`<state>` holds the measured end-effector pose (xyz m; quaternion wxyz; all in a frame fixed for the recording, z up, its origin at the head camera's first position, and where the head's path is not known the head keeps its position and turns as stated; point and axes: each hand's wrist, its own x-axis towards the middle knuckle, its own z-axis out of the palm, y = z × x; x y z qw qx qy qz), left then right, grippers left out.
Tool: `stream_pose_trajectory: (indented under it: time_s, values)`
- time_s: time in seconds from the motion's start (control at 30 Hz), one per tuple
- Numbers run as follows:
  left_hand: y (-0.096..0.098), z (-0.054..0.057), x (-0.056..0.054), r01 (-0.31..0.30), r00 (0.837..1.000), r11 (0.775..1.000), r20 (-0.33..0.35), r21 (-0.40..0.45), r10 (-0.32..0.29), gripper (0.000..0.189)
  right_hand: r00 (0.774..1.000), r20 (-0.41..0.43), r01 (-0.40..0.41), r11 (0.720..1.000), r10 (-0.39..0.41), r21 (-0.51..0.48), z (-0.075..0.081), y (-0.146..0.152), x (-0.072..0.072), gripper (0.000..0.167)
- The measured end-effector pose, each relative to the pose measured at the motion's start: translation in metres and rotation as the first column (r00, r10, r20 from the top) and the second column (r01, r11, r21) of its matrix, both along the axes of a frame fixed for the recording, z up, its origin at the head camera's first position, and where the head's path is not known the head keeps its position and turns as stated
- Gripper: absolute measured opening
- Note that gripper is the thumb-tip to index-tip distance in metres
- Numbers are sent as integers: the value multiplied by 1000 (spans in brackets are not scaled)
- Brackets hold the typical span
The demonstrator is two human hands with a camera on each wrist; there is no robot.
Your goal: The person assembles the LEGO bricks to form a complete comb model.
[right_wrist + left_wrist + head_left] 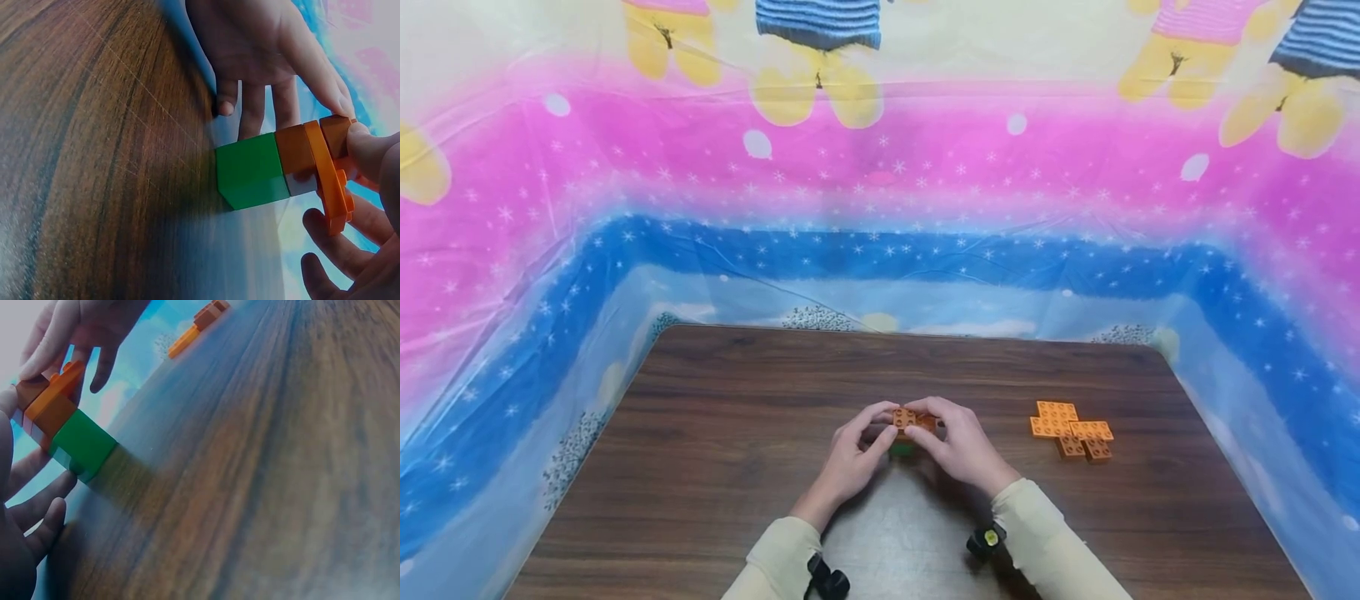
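Note:
A small tower of studded toy building bricks stands on the table. At its base is a green brick (250, 172), with a brown brick (294, 150) above it, then a thin orange brick (325, 172) that juts out on the right-hand side. On top sits another brown brick (904, 418), studs upward. My left hand (856, 446) pinches this top brick from the left, thumb at its near side, with the lower fingers spread beside the tower. From the right, my right hand (962, 443) pinches the same brick with thumb and fingertips, other fingers behind the jutting orange brick.
Right of the hands, several loose orange bricks (1057, 410) lie grouped on the brown wooden table (737, 400), with two brown bricks (1071, 447) at their near side. A patterned cloth (880, 250) hangs around the table's back and sides.

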<state>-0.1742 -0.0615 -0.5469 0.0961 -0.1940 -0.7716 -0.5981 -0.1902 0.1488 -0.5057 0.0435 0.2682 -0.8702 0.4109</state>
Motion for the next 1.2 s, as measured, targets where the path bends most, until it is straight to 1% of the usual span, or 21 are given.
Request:
stream_pose_trajectory:
  time_s: [0.07, 0.17, 0.37, 0.5, 0.67, 0.83, 0.93, 1.1, 1.2]
  values:
    - [-1, -5, -2, 0, 1000, 1000, -2, 7, 0, 32, 1000, 0, 0, 1000, 0, -5, 0, 0, 0, 27]
    - [-2, -8, -3, 7, 1000, 1000, 8, 16, -8, 32, 1000, 3, 8, 1000, -8, -1, -1, -1, 0, 27]
    - [-4, -6, -1, 10, 999, 1000, 34, 4, -10, 33, 1000, 10, 20, 1000, -20, 14, 1, -2, 2, 28]
    - [-3, -7, -1, 8, 1000, 1000, 23, 10, -8, 33, 1000, 6, 20, 1000, -20, 14, 3, -3, 3, 30]
    - [-2, -9, -2, 4, 1000, 1000, 18, 31, -5, 33, 1000, 16, 25, 999, -25, 26, 2, -3, 5, 31]
    - [1, -11, -1, -20, 1000, 999, 15, 30, 20, 34, 999, 11, 33, 999, -34, 29, 1, -3, 5, 32]
    - [3, -5, 3, -32, 999, 999, 13, 28, 32, 33, 999, 8, 33, 999, -33, 27, 1, -3, 6, 32]
    - [5, 17, 13, -23, 1000, 998, -1, 51, 23, 31, 999, -9, 36, 999, -36, 39, 3, -3, 6, 33]
    - [4, 23, 16, -29, 999, 998, -17, 58, 30, 29, 999, -21, 46, 998, -45, 48, 3, -1, 6, 35]
